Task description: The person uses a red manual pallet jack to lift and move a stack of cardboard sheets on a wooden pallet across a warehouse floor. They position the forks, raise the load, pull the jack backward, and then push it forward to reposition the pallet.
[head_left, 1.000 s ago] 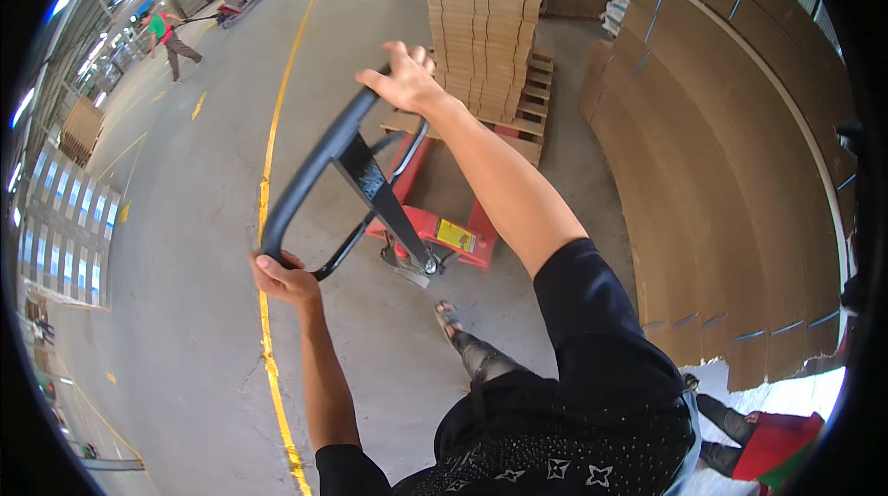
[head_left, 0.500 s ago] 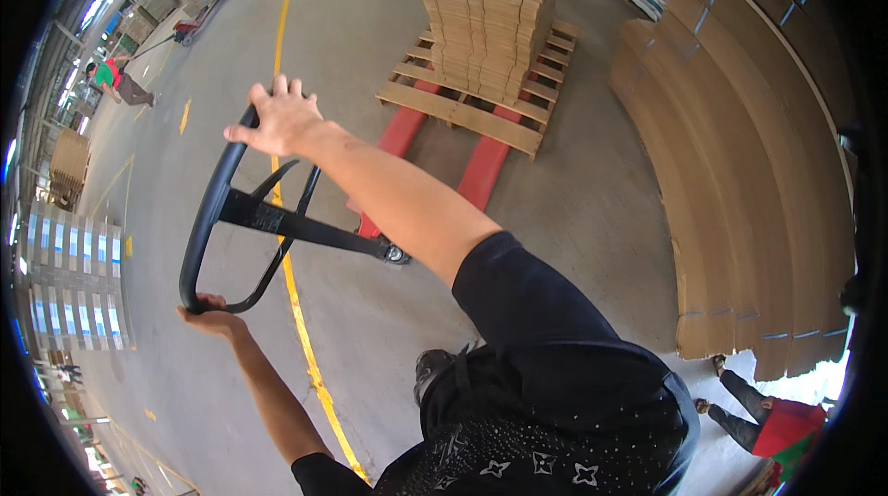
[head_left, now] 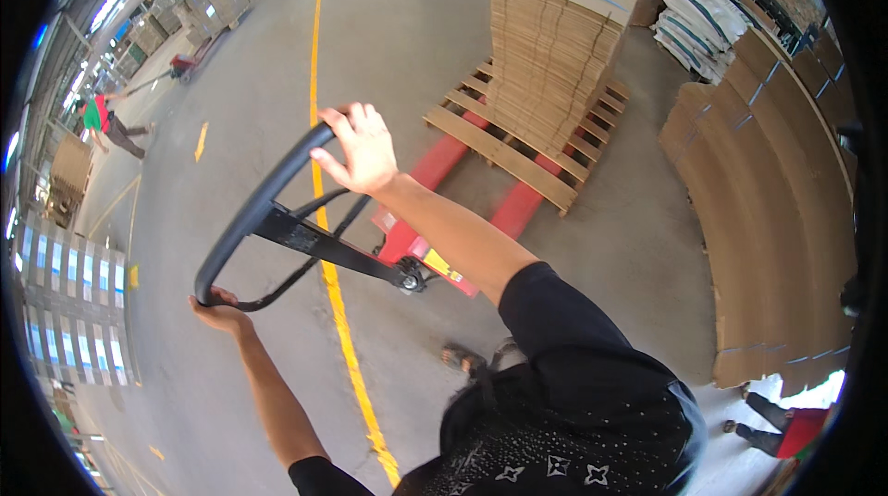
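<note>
My right hand (head_left: 361, 149) holds the upper end of the black loop handle (head_left: 264, 195) of a red pallet jack (head_left: 407, 242), its thumb and fingers on either side of the bar. Around the handle's lower corner curls my left hand (head_left: 220, 311), its fingers partly hidden by the bar. A lever sits inside the loop. The jack's two red forks reach toward a wooden pallet (head_left: 499, 159), their tips hidden beneath its slats. On that pallet stands a tall stack of flat cardboard sheets (head_left: 550, 57), with a blue strap across the top.
Bundled cardboard (head_left: 768, 209) curves along the right, with white sacks (head_left: 698, 29) behind it. A yellow floor line (head_left: 344, 339) runs beside my feet. At far left a person (head_left: 106, 122) pulls another pallet jack (head_left: 183, 66). Another person (head_left: 786, 427) is at lower right.
The handle has swung, its upper end shifting right along with my right hand. More of the jack's red body shows. The loaded pallet appears farther right and lower in view. The person at left has stepped.
</note>
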A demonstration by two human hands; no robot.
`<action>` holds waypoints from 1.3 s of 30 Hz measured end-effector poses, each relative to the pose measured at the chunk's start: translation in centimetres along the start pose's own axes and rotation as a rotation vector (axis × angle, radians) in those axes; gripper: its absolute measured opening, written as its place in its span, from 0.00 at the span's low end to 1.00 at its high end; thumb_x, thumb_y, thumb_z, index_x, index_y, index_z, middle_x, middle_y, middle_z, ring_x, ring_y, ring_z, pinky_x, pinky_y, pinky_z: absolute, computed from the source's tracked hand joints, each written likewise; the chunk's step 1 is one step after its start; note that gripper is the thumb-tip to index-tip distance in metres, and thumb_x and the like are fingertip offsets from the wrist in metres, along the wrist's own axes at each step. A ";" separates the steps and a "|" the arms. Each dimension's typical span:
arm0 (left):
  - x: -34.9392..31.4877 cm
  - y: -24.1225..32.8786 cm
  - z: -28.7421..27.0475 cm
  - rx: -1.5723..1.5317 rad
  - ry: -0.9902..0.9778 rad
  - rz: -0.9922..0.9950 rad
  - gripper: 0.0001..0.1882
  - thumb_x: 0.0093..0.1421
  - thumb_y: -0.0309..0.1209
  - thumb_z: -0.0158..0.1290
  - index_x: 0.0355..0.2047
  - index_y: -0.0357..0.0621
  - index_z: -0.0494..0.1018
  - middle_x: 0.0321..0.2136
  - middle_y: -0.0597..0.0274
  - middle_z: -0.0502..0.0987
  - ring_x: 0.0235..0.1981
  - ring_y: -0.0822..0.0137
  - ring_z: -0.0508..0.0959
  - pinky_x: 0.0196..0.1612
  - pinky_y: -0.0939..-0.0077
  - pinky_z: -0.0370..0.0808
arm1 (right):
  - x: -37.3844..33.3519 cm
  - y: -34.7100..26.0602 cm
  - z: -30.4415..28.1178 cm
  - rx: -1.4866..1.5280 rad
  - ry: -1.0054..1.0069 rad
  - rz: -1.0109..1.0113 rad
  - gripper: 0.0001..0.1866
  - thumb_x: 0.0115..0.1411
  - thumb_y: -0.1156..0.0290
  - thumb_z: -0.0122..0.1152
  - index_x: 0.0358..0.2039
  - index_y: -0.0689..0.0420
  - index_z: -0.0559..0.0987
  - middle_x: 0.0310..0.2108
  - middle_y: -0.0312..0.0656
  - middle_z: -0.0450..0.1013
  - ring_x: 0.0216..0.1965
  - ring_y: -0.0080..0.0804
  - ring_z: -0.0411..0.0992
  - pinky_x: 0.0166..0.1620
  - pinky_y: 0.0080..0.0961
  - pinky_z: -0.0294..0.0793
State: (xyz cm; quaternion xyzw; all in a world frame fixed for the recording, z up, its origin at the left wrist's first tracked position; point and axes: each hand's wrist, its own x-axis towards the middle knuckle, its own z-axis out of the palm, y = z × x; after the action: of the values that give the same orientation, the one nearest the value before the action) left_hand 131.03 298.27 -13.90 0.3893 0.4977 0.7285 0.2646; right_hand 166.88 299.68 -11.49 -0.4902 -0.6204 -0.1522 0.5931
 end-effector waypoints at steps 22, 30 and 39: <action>37.5 -19.9 30.1 -0.005 -0.353 -0.142 0.27 0.67 0.54 0.30 0.24 0.46 0.64 0.14 0.66 0.60 0.13 0.71 0.59 0.18 0.75 0.58 | 12.8 19.4 27.7 -0.217 0.220 0.086 0.36 0.40 0.78 0.62 0.55 0.50 0.73 0.46 0.42 0.69 0.43 0.43 0.68 0.44 0.37 0.68; 45.9 -27.3 44.6 -0.071 -0.381 -0.211 0.27 0.65 0.54 0.33 0.22 0.45 0.65 0.14 0.64 0.61 0.13 0.70 0.60 0.17 0.75 0.58 | 16.8 28.6 32.6 -0.294 0.263 0.059 0.34 0.40 0.82 0.61 0.54 0.53 0.76 0.47 0.43 0.70 0.43 0.43 0.70 0.43 0.36 0.70; 56.7 -41.2 60.2 -0.119 -0.562 -0.404 0.29 0.67 0.56 0.31 0.23 0.46 0.65 0.11 0.65 0.60 0.12 0.69 0.59 0.17 0.72 0.58 | 17.8 37.8 42.6 -0.477 0.321 0.052 0.34 0.38 0.83 0.60 0.52 0.57 0.77 0.50 0.50 0.72 0.43 0.48 0.73 0.46 0.40 0.72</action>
State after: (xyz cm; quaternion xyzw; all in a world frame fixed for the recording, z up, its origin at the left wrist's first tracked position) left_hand 149.34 388.39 -22.87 0.4523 0.4288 0.5536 0.5523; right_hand 174.94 357.94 -21.23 -0.6011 -0.4525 -0.3542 0.5554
